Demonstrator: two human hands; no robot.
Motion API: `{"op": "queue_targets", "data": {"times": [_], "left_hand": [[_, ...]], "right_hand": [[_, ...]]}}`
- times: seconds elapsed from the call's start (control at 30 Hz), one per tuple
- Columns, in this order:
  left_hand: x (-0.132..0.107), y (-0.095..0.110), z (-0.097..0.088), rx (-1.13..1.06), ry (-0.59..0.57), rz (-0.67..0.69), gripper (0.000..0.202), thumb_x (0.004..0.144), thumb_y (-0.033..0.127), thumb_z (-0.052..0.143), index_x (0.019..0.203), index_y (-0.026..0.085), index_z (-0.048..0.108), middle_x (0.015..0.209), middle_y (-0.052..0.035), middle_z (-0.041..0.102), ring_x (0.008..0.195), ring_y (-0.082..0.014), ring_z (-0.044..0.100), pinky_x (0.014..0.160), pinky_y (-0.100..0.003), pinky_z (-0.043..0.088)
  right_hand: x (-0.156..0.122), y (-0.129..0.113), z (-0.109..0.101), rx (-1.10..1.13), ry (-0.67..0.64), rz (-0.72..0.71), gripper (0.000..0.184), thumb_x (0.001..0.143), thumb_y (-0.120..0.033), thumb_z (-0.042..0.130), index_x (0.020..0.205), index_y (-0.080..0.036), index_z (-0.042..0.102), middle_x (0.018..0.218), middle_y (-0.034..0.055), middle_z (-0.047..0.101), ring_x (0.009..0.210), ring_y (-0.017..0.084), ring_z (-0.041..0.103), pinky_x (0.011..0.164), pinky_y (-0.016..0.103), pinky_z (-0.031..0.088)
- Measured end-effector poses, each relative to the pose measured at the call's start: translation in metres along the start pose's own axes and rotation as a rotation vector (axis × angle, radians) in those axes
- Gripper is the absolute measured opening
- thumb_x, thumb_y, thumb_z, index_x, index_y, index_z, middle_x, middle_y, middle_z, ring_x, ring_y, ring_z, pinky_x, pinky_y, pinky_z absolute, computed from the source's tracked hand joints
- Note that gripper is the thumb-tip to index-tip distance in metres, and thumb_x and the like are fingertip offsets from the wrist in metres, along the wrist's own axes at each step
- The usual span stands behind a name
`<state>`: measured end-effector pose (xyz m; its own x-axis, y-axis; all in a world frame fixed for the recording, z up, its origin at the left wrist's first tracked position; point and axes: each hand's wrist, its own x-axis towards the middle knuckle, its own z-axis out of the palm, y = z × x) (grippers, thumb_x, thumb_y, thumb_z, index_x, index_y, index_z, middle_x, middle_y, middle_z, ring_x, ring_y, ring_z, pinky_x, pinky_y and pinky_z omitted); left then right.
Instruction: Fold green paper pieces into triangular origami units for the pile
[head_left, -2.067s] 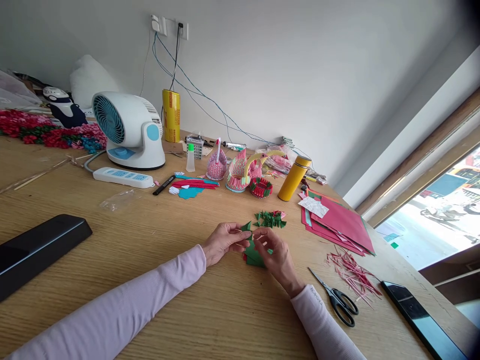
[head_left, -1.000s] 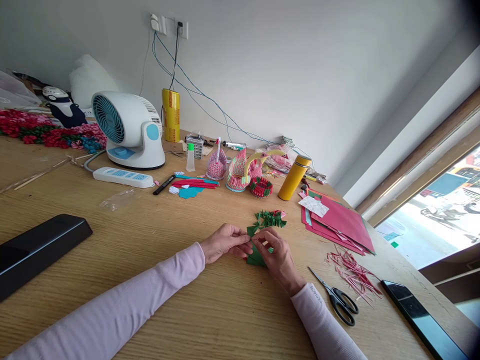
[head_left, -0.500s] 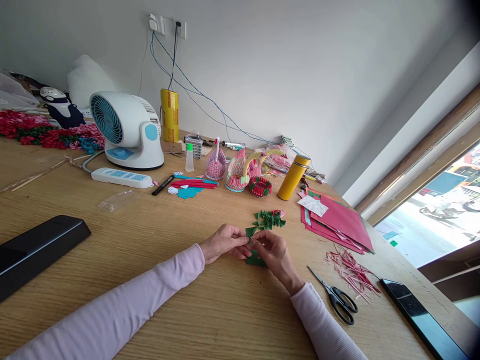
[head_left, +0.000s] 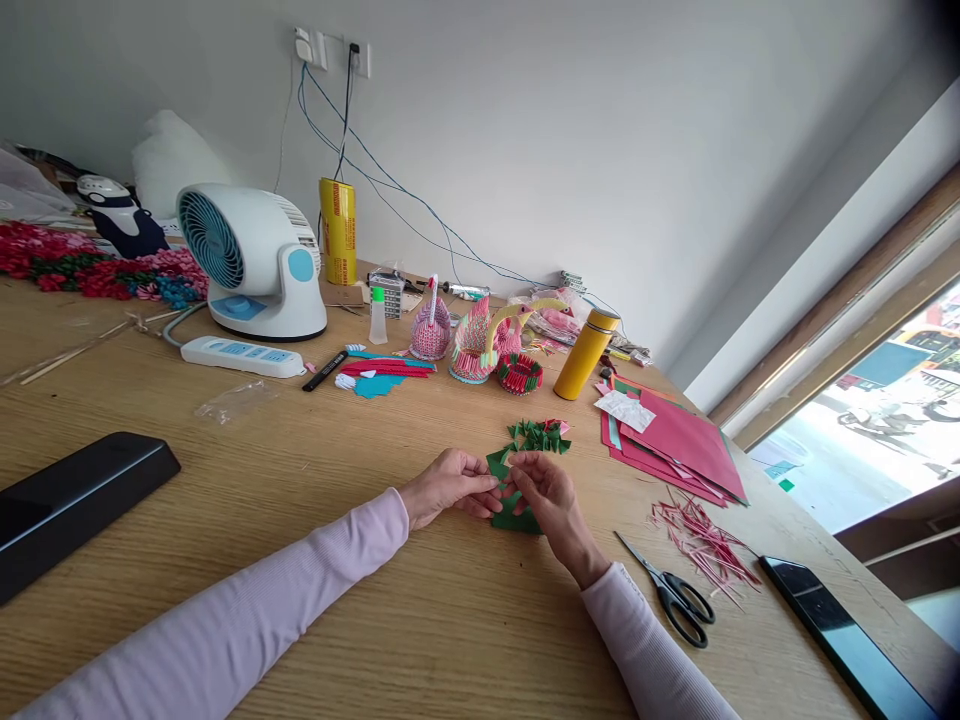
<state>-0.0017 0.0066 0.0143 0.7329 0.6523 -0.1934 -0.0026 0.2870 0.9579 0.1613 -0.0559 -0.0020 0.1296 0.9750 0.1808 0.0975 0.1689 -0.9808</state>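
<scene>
Between thumb and fingers, my left hand (head_left: 454, 484) pinches a small piece of green paper (head_left: 498, 463). My right hand (head_left: 551, 497) is at the same piece, its thumb and forefinger closed on the upper right edge. Under the hands, on the tabletop, lies more green paper (head_left: 516, 519), partly covered by my right fingers. Just beyond is a pile of folded green paper pieces (head_left: 538, 436) with a little pink among them.
Black-handled scissors (head_left: 675, 595) lie right of my right hand, near pink paper strips (head_left: 705, 540) and red paper sheets (head_left: 686, 440). Farther back stand a yellow flask (head_left: 586, 355), folded-paper swans (head_left: 471, 350) and a white fan (head_left: 262, 255). A black object (head_left: 82, 505) sits at left.
My right hand's fingers have shifted slightly up along the green paper, and more of its upper part shows. My left hand stays nearly in place.
</scene>
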Motion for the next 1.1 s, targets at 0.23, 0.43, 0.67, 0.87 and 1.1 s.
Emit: {"op": "queue_targets", "data": {"times": [0.23,0.43,0.67,0.87,1.1], "left_hand": [[0.000,-0.003,0.005,-0.021,0.019,0.024,0.033,0.065,0.038,0.075,0.072,0.010,0.058,0.073,-0.0068,0.067,0.067,-0.0163,0.066,0.060,-0.027,0.053],[0.004,-0.008,0.006,0.237,0.072,0.116,0.033,0.068,0.040,0.070,0.077,0.011,0.059,0.063,-0.0035,0.063,0.051,-0.0146,0.061,0.046,-0.025,0.048],[0.007,-0.009,0.002,0.393,0.173,0.283,0.022,0.071,0.033,0.066,0.076,0.012,0.062,0.059,-0.0007,0.057,0.048,-0.0108,0.052,0.038,-0.019,0.040],[0.006,-0.010,0.004,0.015,0.163,0.225,0.027,0.069,0.033,0.070,0.081,0.010,0.062,0.070,-0.0031,0.062,0.066,-0.0122,0.059,0.054,-0.021,0.051],[0.004,-0.012,0.010,-0.049,0.180,0.250,0.030,0.068,0.032,0.072,0.084,0.011,0.057,0.075,-0.0038,0.062,0.070,-0.0151,0.063,0.052,-0.022,0.052]], "right_hand": [[-0.002,0.003,0.001,-0.093,0.010,-0.110,0.034,0.076,-0.034,0.064,0.104,-0.020,0.051,0.080,0.0022,0.058,0.066,0.014,0.058,0.049,0.021,0.048],[-0.003,0.001,0.000,-0.332,0.018,-0.227,0.028,0.080,-0.023,0.056,0.107,-0.019,0.048,0.078,0.0011,0.058,0.062,0.012,0.056,0.050,0.021,0.043],[-0.005,-0.005,-0.001,-0.488,-0.010,-0.311,0.027,0.082,-0.018,0.050,0.109,-0.020,0.052,0.076,0.0002,0.058,0.066,0.013,0.057,0.057,0.022,0.046],[0.002,0.007,0.003,-0.113,0.045,-0.058,0.027,0.077,-0.035,0.062,0.097,-0.018,0.058,0.079,0.0041,0.063,0.068,0.017,0.061,0.051,0.023,0.049],[0.000,0.005,0.007,0.062,0.123,0.001,0.027,0.071,-0.038,0.070,0.085,-0.016,0.064,0.077,0.0031,0.064,0.063,0.014,0.060,0.050,0.022,0.047]]}}
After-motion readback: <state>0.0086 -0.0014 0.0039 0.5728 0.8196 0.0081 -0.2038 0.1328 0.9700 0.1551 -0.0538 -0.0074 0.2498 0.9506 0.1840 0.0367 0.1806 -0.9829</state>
